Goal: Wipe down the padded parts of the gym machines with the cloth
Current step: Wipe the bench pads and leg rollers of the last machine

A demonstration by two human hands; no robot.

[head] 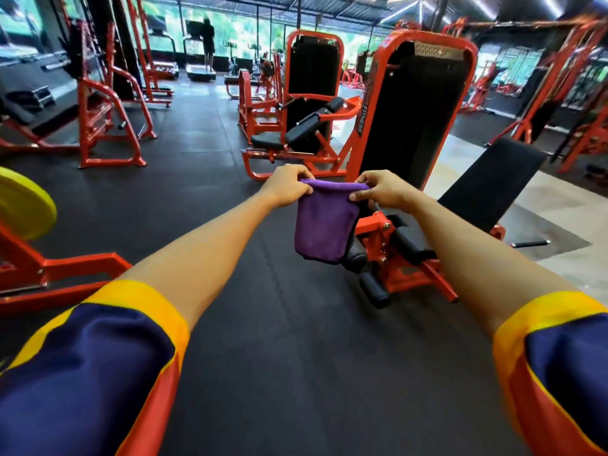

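Observation:
A purple cloth hangs folded in front of me at arm's length. My left hand pinches its top left corner and my right hand pinches its top right corner. Just behind the cloth stands an orange machine with a long black padded backrest and black roller pads low at its front. Further back, a second orange machine carries a black seat pad and an angled black pad.
Black rubber floor mats cover the ground ahead. A yellow weight plate on an orange frame sits at the left. Orange racks stand at the back left. A person stands far off on a treadmill.

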